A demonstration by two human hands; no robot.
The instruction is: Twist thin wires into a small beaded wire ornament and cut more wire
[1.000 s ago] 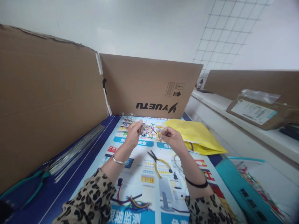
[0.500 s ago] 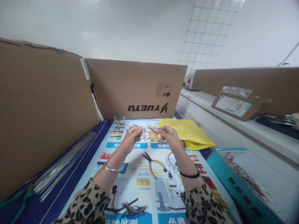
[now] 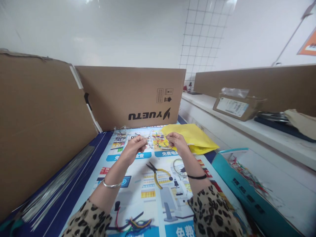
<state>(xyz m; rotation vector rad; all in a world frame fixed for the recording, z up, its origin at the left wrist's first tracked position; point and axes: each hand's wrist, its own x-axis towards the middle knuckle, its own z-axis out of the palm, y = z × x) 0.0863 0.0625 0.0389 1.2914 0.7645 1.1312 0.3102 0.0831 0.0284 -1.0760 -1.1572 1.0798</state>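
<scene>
My left hand (image 3: 136,146) and my right hand (image 3: 177,141) are raised over the far part of the printed mat (image 3: 128,200), a short gap apart. Thumb and fingers of each are pinched on thin, silvery wire, which barely shows against the print. Several short coloured wires (image 3: 161,141) appear behind the gap. Below the hands lie yellow-handled pliers (image 3: 158,174), jaws pointing up and left. Beside my right forearm is a round coil of wire (image 3: 178,167). Nearer to me sits a bundle of coloured wires (image 3: 140,224).
A yellow envelope (image 3: 197,138) lies behind my right hand. To the right, a teal box (image 3: 237,184) holds wire pieces. Long silvery wires (image 3: 59,184) lie along the left. Cardboard panels (image 3: 111,95) stand at the left and back. Twisted wire pieces (image 3: 120,131) sit by the back panel.
The view has swung slightly right, so things sit further left. Both hands stay pinched; the thin wire loops visible between them before are now harder to see.
</scene>
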